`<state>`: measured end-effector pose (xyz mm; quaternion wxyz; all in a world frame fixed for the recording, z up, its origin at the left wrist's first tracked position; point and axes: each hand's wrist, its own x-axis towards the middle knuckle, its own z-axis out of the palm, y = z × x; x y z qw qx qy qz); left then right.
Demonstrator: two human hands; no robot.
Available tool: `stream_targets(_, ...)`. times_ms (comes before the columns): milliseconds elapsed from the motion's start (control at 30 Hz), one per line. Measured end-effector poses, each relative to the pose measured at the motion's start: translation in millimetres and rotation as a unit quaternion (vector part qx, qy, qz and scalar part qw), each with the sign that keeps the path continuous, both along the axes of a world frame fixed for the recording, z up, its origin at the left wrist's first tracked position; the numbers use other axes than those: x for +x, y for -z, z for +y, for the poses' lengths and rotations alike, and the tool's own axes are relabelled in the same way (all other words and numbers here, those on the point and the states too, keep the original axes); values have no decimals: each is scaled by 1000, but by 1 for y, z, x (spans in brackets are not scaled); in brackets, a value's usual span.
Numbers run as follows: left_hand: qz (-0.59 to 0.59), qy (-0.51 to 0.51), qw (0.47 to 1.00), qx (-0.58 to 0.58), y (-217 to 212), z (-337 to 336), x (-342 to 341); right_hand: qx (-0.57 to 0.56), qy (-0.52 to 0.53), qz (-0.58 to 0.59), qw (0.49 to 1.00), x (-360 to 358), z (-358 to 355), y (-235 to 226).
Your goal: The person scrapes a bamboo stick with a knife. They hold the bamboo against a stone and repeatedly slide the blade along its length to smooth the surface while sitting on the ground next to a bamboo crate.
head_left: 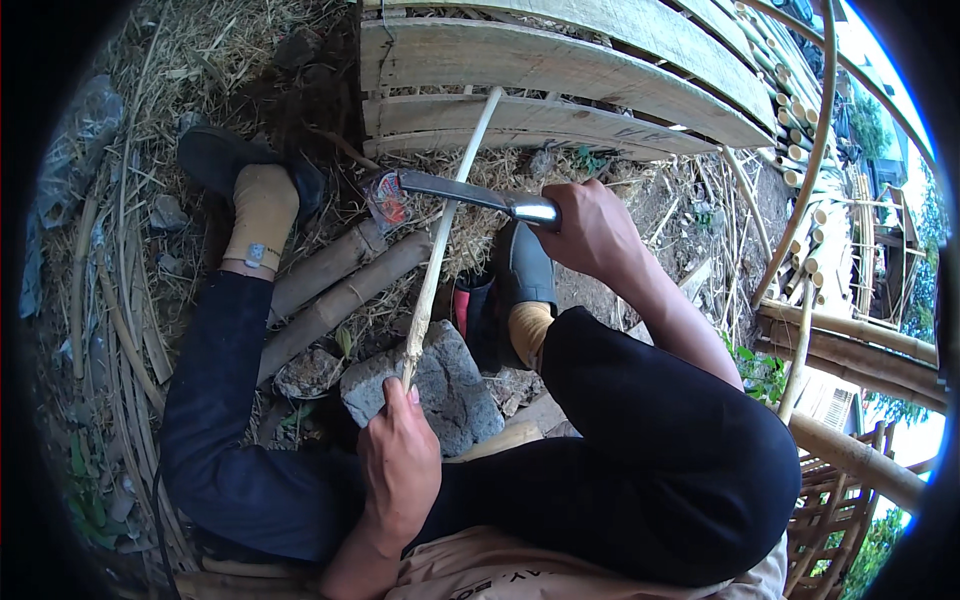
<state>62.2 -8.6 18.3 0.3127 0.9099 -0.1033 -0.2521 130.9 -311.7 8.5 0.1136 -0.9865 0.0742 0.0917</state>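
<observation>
**Blade set against a thin bamboo strip**

Here the left hand (398, 462) is closed in a fist around the lower end of a pale bamboo strip (447, 225), which runs up and slightly rightward from the fist, past a grey rock (452, 388), to the weathered wooden planks (520, 60) at the top of the view. The right hand (592, 228) is wrapped tight around the metal handle of a knife (455, 190); its blade points left and crosses the strip about midway up, touching it or lying just over it, which cannot be told apart. The blade tip ends beside a small red-and-white wrapper (388, 200) on the ground.

The person sits with knees bent, in dark trousers (660, 450), feet in dark shoes (228, 155) on either side of the strip. Thick bamboo poles (335, 290) lie on dry straw between the legs, just left of the rock. More bamboo poles (860, 340) are stacked well off to the right.
</observation>
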Motion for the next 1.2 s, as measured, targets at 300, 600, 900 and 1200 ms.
stream_targets(300, -88, 51, 990, 98, -1, 5, 9, 17, -11, 1, 1000, -5, 10, -10)
stream_targets(600, -91, 40, 992, 76, 3, 0, 5, 67, 18, -26, 997, -4, 6, 18)
stream_targets(900, -58, 34, 997, 32, 6, 10, 10, 0, 10, -26, 1000, 6, 3, 22)
stream_targets(1200, -67, 43, 996, 33, 7, 11, 10, 55, -8, 0, 998, -13, 20, 3)
